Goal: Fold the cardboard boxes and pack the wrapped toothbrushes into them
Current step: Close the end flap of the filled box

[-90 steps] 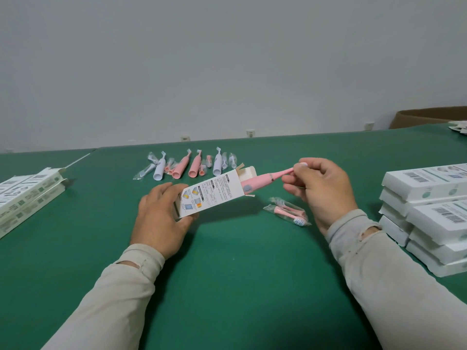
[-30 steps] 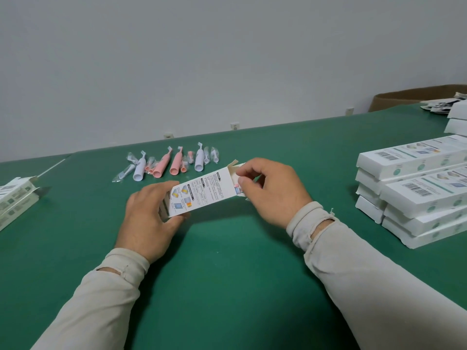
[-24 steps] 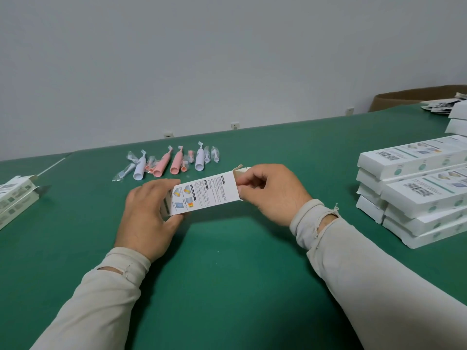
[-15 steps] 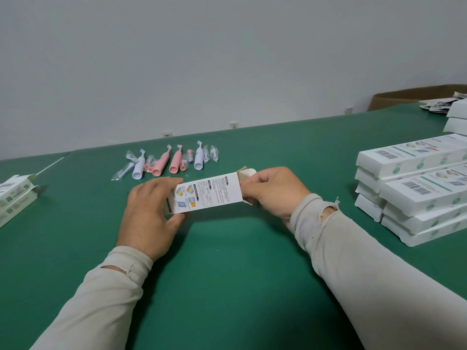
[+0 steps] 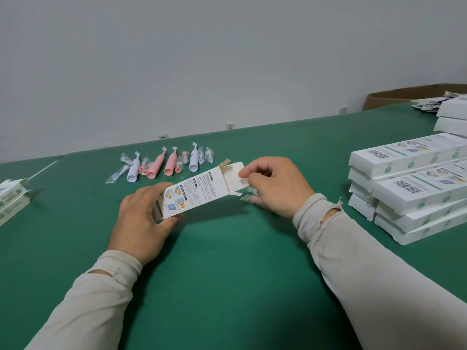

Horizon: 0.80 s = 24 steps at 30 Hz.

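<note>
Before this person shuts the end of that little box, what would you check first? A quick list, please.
1. Box held steady: ok, left hand grips its near end.
2. End flap free to fold: ok, it is open, pinched by the right hand.
3. Toothbrush fully inside: cannot tell, the inside is hidden.
4. Wrapped pieces under the right hand clear of the flap: not ok, they lie right beside the opening.
5. Room on the table: ok.

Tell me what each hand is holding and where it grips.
Left hand grips the box at its closed lower end. Right hand pinches the open end's flap.
</note>
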Available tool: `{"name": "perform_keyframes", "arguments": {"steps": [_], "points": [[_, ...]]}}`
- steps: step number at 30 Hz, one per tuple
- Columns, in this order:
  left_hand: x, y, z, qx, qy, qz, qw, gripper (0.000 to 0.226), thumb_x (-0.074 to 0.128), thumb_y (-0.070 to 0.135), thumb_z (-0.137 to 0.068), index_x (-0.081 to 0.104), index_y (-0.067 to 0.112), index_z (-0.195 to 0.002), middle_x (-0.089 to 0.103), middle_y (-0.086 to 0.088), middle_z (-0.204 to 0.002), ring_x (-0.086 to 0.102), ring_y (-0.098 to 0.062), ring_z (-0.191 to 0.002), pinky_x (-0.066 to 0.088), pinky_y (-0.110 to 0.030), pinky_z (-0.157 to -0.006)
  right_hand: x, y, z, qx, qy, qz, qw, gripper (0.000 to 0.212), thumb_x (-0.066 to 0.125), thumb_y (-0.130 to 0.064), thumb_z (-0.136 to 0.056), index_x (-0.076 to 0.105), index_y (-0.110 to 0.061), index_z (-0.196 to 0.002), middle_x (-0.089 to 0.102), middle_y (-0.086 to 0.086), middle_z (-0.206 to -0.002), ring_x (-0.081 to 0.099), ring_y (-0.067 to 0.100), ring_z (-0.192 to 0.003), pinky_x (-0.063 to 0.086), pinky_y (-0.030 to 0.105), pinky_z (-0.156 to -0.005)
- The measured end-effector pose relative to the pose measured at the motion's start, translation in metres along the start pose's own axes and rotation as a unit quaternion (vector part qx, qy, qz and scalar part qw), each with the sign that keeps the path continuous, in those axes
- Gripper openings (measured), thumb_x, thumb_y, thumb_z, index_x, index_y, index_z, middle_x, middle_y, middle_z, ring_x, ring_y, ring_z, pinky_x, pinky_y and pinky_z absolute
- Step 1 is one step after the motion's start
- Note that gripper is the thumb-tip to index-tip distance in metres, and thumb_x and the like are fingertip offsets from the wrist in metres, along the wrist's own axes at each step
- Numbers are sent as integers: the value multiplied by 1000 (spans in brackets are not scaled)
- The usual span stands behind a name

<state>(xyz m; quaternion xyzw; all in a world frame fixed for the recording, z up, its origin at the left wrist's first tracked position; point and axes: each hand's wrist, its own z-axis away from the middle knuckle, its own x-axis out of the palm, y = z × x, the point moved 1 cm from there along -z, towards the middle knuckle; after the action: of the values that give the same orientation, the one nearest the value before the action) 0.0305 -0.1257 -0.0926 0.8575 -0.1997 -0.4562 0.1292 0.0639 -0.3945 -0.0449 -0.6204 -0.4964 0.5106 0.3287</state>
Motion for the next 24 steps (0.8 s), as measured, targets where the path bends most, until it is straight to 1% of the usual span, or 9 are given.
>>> {"name": "perform_keyframes", "arguments": {"steps": [2,4,6,10,14,18,20,22,24], "points": [[0,-1,-1,1,1,2,1000,61,84,20,-74,57,38,-126,61,9,-121,50,-27,-115,29,-30,-97,2,-3,3,-21,-26,17,999,28,57,-8,-88,75,-30,-81,60,-25,-58,52,-1,-48,57,29,-69],[1,-1,0,4,4,4,1000,60,84,20,-74,57,39,-125,59,11,-118,49,-26,-114,29,-30,-96,4,-5,5,-48,-40,46,997,28,59,-10,-89,76,-31,-84,60,-19,-73,51,-3,-49,46,15,-59],[1,0,-1,4,7,9,1000,60,84,20,-74,57,39,-124,58,14,-115,49,-25,-112,30,-30,-95,6,-6,5,-57,-52,66,995,27,59,-12,-91,78,-30,-92,54,-14,-85,52,-3,-54,38,8,-54],[2,2,0,-1,10,18,1000,59,84,23,-75,57,40,-125,57,15,-115,47,-23,-111,30,-30,-95,7,-5,7,-59,-77,86,991,34,55,-12,-92,78,-36,-98,51,-8,-88,52,7,-67,41,8,-55],[1,3,0,-4,10,22,1000,58,84,23,-75,57,41,-124,57,15,-115,46,-22,-112,29,-29,-96,7,-6,6,-71,-87,93,989,35,56,-13,-91,76,-42,-91,49,-11,-86,53,-1,-66,39,6,-60],[1,3,1,-2,-14,16,1000,58,85,24,-74,56,43,-121,61,12,-117,48,-23,-113,28,-28,-96,7,-4,5,-88,-99,173,976,25,57,-16,-90,78,-27,-81,50,-9,-88,55,12,-76,46,28,-73],[1,2,1,-2,-18,12,1000,59,84,24,-74,56,43,-122,60,13,-117,48,-23,-113,29,-29,-96,8,-2,4,-99,-100,190,972,25,57,-16,-88,77,-26,-78,51,-10,-88,55,13,-75,47,30,-74],[1,2,0,-6,-15,14,1000,59,84,24,-75,55,44,-123,58,14,-116,47,-22,-113,30,-31,-96,4,0,2,-110,-66,173,977,24,58,-17,-86,75,-29,-74,53,-11,-87,56,8,-76,49,29,-75],[0,3,1,-11,-6,19,1000,60,84,22,-74,55,44,-122,56,16,-111,45,-22,-112,30,-31,-95,-4,3,-3,-111,20,132,985,27,59,-17,-85,70,-35,-67,58,-14,-83,58,3,-75,49,25,-74]]}}
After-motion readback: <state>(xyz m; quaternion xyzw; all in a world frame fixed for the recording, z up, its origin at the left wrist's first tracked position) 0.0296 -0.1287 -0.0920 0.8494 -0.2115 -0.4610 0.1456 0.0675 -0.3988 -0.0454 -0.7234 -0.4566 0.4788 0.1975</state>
